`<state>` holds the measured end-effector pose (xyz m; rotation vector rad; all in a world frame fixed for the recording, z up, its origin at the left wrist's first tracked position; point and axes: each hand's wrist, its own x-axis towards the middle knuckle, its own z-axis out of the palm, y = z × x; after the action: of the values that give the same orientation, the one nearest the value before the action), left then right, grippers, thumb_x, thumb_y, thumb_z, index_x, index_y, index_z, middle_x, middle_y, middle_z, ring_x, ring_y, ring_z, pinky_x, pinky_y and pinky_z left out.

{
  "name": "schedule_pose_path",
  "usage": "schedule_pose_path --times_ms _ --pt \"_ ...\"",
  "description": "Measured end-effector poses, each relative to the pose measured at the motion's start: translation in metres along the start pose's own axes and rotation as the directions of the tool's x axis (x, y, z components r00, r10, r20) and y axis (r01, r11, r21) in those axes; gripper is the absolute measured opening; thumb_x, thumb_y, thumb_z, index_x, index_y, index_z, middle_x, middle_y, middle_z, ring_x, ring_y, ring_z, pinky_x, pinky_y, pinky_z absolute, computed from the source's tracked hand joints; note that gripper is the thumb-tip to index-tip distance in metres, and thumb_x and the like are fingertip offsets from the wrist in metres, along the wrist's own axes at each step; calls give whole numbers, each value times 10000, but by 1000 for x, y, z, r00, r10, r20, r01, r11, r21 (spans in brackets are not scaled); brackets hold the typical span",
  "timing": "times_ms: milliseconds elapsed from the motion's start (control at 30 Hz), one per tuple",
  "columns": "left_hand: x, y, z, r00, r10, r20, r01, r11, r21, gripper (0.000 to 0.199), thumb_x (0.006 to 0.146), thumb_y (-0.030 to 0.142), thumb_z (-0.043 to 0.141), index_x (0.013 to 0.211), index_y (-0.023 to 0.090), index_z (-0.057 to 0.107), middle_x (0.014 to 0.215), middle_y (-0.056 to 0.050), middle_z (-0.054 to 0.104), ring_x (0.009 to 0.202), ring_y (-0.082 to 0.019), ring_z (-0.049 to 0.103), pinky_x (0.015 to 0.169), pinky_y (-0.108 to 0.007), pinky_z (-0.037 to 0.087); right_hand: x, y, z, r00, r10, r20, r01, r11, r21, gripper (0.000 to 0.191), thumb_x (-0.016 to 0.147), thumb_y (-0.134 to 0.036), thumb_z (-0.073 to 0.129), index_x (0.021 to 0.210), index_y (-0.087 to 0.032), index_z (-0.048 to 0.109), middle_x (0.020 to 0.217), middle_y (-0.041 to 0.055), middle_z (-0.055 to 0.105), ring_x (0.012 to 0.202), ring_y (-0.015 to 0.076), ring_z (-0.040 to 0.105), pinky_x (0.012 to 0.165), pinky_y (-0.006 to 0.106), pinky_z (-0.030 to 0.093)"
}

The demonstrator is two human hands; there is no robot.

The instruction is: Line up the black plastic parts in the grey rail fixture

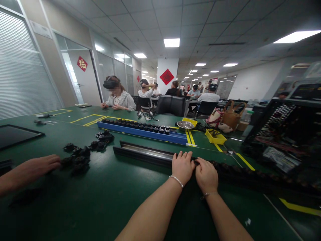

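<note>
A long black rail (147,154) with a shiny inner channel lies across the table before me. My left hand (182,167) is closed over it, fingers bent across its top. Close beside it, my right hand (207,176) is curled with thumb and forefinger pinched at the rail; what they hold is hidden. Small dark parts (233,170) line the rail to the right of my hands. Loose black parts (80,157) are heaped on the left of the table, where another person's hand (47,164) reaches in from the left edge.
Behind the rail, a blue tray (140,133) holds a row of dark parts. A metal bowl (185,125) and a yellow bin (215,136) stand beyond it. An open computer case (278,137) rises at the right. A person (120,97) sits across the green table (112,204).
</note>
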<state>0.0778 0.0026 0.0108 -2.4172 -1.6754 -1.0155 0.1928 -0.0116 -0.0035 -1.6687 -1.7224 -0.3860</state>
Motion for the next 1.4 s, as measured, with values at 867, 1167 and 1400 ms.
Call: schedule_pose_path --times_ms 867,1167,1400 --pt "-16 -20 -7 969 244 31 -245 955 168 392 880 513 358 1173 357 565 1339 -101 475 1244 -326 395 985 -565 303 -3 -7 -4 998 -30 57 36 993 -110 334 847 -224 359 729 -177 668 1138 64 649 1072 211 548 907 342 391" --pt "-20 -29 -13 979 202 -2 -199 966 166 413 871 541 365 1144 314 577 1319 -104 502 1246 -273 412 1014 -487 328 -3 -6 -4 999 -35 42 38 997 -73 286 827 -246 390 737 -183 654 1137 72 648 1057 220 550 886 359 393" --pt "-21 -31 -19 988 152 -13 -147 975 164 393 889 508 349 1118 308 597 1300 -93 527 1240 -257 429 1030 -493 311 -3 -6 -6 998 -38 51 40 998 -41 269 821 -252 396 719 -188 637 1121 80 652 1044 218 554 899 361 387"
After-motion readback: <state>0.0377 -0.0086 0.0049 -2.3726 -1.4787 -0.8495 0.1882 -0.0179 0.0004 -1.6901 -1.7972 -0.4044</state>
